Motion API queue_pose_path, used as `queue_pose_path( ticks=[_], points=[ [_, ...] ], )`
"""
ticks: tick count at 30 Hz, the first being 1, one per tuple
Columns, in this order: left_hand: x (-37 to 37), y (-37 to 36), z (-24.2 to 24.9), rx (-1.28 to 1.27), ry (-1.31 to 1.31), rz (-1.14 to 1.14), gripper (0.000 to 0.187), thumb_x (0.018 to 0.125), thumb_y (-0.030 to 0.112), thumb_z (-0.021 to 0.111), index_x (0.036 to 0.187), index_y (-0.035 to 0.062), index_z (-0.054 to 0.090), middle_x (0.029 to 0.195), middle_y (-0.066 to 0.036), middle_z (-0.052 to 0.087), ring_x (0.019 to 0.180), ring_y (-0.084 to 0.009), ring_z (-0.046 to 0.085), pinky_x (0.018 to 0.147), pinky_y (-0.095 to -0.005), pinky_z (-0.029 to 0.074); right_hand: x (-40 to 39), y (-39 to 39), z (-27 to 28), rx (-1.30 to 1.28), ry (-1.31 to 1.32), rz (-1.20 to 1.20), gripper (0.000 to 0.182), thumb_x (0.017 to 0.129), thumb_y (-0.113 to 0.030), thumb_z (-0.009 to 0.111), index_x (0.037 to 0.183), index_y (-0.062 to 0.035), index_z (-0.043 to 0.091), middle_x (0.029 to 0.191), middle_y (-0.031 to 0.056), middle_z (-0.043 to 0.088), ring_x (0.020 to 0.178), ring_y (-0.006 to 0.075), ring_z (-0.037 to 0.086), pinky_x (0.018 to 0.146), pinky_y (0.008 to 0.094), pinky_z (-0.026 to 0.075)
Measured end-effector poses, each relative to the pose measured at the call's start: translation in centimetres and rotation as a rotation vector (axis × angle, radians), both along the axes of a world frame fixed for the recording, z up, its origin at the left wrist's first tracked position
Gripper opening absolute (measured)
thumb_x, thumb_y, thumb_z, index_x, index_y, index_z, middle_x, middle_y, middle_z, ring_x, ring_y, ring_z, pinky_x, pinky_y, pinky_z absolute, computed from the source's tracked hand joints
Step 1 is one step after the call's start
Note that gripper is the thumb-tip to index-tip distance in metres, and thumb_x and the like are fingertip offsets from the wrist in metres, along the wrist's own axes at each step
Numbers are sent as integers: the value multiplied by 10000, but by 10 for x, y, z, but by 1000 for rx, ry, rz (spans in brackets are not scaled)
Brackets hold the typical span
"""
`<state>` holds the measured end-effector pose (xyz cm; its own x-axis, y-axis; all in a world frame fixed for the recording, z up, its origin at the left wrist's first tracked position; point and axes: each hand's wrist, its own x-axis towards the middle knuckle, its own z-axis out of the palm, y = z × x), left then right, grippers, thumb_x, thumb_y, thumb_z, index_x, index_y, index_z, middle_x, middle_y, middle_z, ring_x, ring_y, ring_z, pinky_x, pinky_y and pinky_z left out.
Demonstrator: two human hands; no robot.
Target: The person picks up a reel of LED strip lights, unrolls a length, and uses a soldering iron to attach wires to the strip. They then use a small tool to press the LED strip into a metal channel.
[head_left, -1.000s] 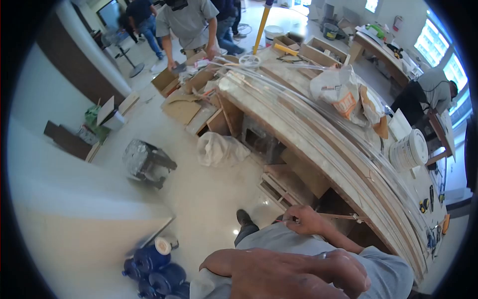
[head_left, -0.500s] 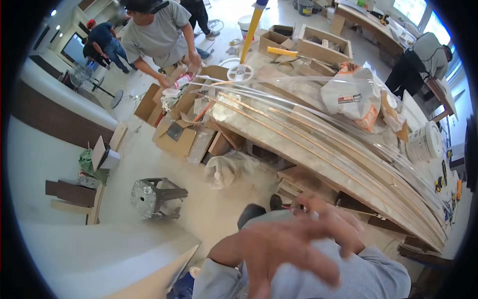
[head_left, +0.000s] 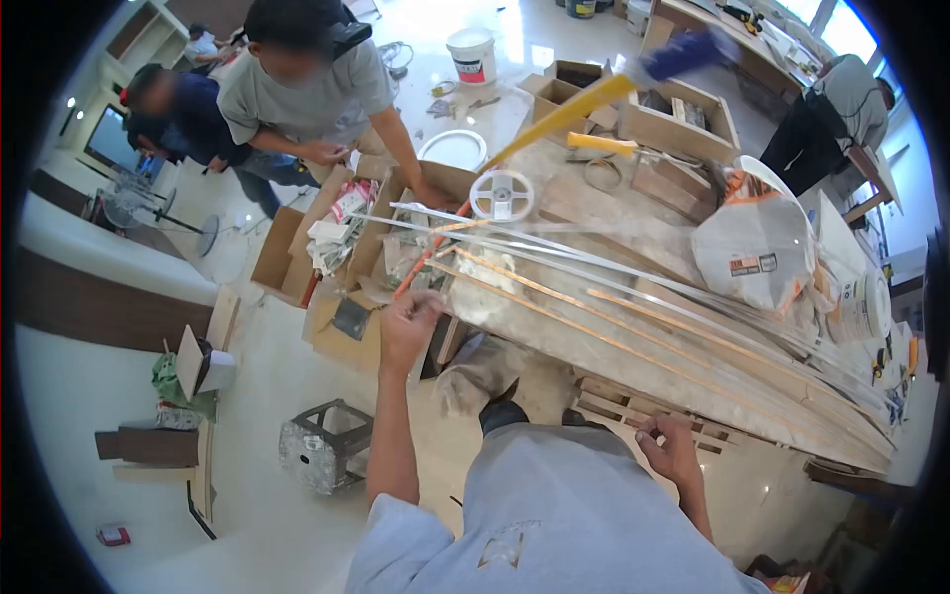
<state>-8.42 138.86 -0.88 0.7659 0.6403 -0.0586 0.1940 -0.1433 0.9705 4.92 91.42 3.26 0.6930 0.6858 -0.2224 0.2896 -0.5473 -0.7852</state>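
Note:
My left hand (head_left: 411,327) reaches forward to the near left corner of the cluttered worktable (head_left: 539,332), beside an open cardboard box (head_left: 371,228). Its fingers are curled at the lower end of a thin orange-red bar (head_left: 421,267); whether they grip it I cannot make out. Closed loosely, my right hand (head_left: 673,450) hangs near the table's front edge, with nothing visible in it. Long copper-coloured strips (head_left: 614,346) and clear strips (head_left: 594,262) lie lengthwise along the tabletop. A white spoked wheel (head_left: 502,196) sits at the table's far left end.
A co-worker (head_left: 307,99) leans over the boxes across from me, one hand lowered there. Other people stand behind and at the right. A spattered stool (head_left: 327,445) is on the floor at left. A white sack (head_left: 754,243) and a bucket (head_left: 859,307) stand on the table.
My hands, close together before my chest earlier, have parted; the left stretched forward to the table corner, the right moved right. The co-worker has leaned nearer, and the yellow pole appears more tilted.

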Motion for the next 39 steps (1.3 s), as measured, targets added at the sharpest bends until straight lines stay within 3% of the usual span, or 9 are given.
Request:
queue_pose_path(
  ticks=[2,11,22,25,27,31,33,37,39],
  points=[
    [11,52,-43,-252,-202,251,209,987,228,731,1000,21,707,833,-18,698,744,-99,656,666,-264,525,-16,16,-10,4,129,-191,111,857,-109,706,885,-2,699,809,114,731,720,194,683,694,340,537],
    [57,130,-190,-1076,-181,596,192,1020,285,645,1019,98,689,919,-24,715,856,-159,688,723,-312,522,-61,57,-24,-353,324,-416,163,874,-140,741,933,11,726,781,106,736,734,165,690,704,333,552],
    [99,139,-218,-1166,-140,318,239,1022,255,607,1134,51,661,1048,-97,721,989,-242,711,784,-362,560,-95,101,9,-435,339,-657,188,875,-156,732,931,23,714,798,90,731,753,159,686,730,327,557],
    [95,146,-184,-1166,-124,312,248,1031,220,591,1098,-4,675,1014,-112,724,951,-232,714,817,-336,561,-107,104,10,-416,363,-718,181,878,-151,729,930,22,712,793,84,727,742,151,677,718,323,554],
    [79,168,-181,-686,-131,254,227,1014,209,630,1038,-7,697,970,-108,723,899,-187,701,799,-317,545,-110,110,15,-441,359,-734,178,882,-146,727,931,25,710,790,83,723,730,145,668,704,314,548],
    [70,191,-116,-519,33,336,236,982,226,690,1018,-5,719,965,-86,721,859,-159,685,790,-300,528,-122,107,8,-436,333,-776,183,884,-147,726,930,30,706,786,77,717,723,139,659,692,308,541],
    [82,181,-45,-26,248,200,235,921,206,767,1031,2,727,999,-82,725,828,-152,686,768,-276,514,-125,110,8,-437,334,-791,189,885,-150,725,929,33,704,781,76,714,722,137,657,687,308,537],
    [110,156,-6,233,22,-103,255,855,151,810,1063,28,731,973,-62,744,883,-188,693,785,-372,528,-127,118,11,-415,341,-807,197,886,-156,724,933,34,704,779,75,712,721,137,656,686,310,536],
    [127,148,2,522,-23,-346,406,728,164,887,1083,53,724,1031,-135,710,978,-291,690,843,-404,523,-131,113,4,-378,345,-819,193,886,-157,724,930,31,707,780,71,713,722,139,657,689,312,538]
  ],
)
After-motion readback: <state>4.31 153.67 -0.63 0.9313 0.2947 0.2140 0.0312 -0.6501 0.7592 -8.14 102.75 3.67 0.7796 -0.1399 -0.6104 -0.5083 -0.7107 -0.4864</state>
